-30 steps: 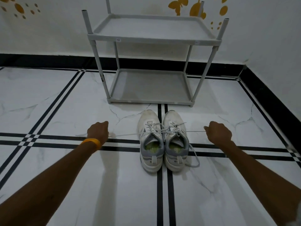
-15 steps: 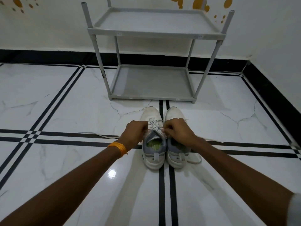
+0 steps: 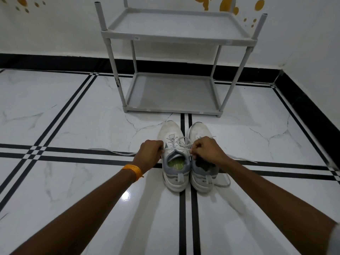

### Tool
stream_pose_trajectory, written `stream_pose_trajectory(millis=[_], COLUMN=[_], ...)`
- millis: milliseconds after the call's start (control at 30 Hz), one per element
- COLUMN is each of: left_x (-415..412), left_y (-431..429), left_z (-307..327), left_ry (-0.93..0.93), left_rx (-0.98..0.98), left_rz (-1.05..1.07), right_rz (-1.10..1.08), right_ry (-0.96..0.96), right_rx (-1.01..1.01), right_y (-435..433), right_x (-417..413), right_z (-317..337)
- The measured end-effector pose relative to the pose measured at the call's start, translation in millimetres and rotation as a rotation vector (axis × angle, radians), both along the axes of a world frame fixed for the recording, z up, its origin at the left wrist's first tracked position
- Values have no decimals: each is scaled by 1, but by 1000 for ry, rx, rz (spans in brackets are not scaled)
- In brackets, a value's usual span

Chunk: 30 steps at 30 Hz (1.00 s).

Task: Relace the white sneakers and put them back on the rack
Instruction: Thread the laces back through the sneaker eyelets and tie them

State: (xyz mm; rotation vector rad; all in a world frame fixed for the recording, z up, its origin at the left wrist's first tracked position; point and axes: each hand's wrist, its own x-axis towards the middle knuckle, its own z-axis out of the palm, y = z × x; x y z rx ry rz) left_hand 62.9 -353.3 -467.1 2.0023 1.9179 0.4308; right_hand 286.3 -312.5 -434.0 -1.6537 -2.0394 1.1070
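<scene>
Hands (image 3: 150, 153) (image 3: 207, 150) pinch left sneaker's (image 3: 173, 157) lace (image 3: 181, 142); no readable branding

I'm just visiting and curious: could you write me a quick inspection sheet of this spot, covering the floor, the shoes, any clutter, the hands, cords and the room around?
Surface: glossy white marble floor with black stripes.
Job's things: two white sneakers, left sneaker and right sneaker, side by side, toes toward the empty grey rack; lace trailing on the floor.
Clutter: nothing seen.
Hands: left hand and right hand both closed on lace ends over the left sneaker; orange wristband on the left wrist.
Cables: nothing seen.
Surroundings: white wall with orange decals, black skirting.
</scene>
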Motion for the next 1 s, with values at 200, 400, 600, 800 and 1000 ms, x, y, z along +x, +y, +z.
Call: stream_pose_trajectory(millis=[200,400,600,800,1000], left_x=[-23,-13,19,37,43], left_y=[0,-3,-10,2,5], left_z=[23,42,31,24,20], left_ry=[-140,-1191,-1187,-971,-946], left_rx=[-184,-320,-32,205,199], left_rz=[44,165,215,370,350], right_rz=[-106,-142,-175,-281,-346], right_ry=[474,865,840,615,614], right_rx=[-607,-534,-406,-112,-107], right_y=[12,4,1,3,3], right_x=[3,-17,-41,-52,-53], right_z=[29,15,5,-1,0])
